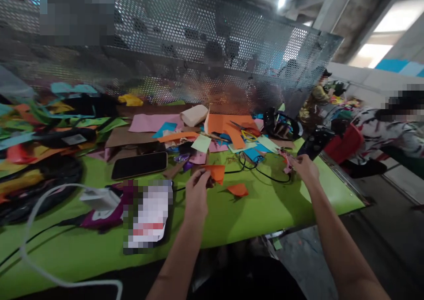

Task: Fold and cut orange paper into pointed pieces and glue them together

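My left hand [198,183] is closed, pinching a small piece of orange paper [217,174] between thumb and fingers above the green tabletop. A second cut piece of orange paper [237,189] lies loose on the table just right of it. Farther right, my right hand [305,168] is closed, with its fingertips on a small pink object [286,160] whose kind I cannot make out. A black cable [271,179] runs over the table between the hands. Beyond them, scissors with yellow handles [249,134] rest on orange paper sheets [218,124].
Left of my left hand lie a dark phone [139,165], a second phone with a blurred screen [150,214], and a white charger [101,199] with its cable. Coloured scraps cover the back. A perforated metal screen [185,48] stands behind; people sit at the right.
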`<act>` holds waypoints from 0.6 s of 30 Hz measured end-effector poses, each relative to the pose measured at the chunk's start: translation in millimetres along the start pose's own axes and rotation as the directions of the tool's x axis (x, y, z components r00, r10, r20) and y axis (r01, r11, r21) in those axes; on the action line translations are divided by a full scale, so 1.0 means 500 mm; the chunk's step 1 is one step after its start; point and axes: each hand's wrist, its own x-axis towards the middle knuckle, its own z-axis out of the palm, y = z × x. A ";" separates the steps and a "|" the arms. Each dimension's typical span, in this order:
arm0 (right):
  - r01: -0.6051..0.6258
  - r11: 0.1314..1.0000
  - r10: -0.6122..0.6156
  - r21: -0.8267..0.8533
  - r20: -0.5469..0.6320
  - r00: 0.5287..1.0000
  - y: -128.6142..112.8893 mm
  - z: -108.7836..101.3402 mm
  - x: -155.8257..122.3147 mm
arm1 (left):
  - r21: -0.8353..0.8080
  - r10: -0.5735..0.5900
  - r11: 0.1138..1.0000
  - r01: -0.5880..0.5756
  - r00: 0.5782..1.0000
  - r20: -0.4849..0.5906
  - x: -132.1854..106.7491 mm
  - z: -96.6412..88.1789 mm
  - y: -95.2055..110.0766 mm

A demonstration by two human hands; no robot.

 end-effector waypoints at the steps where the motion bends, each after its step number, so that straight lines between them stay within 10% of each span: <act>1: -0.029 1.000 0.029 -0.003 0.026 0.999 -0.002 0.006 0.000 | -0.003 -0.004 1.000 0.004 1.000 -0.002 -0.002 0.001 0.002; 12: -0.154 0.927 0.152 0.343 0.033 0.988 0.015 0.026 0.004 | -0.037 -0.013 0.999 0.015 0.998 0.064 -0.012 0.001 0.007; 18: -0.073 0.508 0.064 0.859 0.047 0.997 0.006 0.047 0.002 | -0.043 -0.017 0.999 0.018 0.999 0.039 -0.008 0.003 -0.005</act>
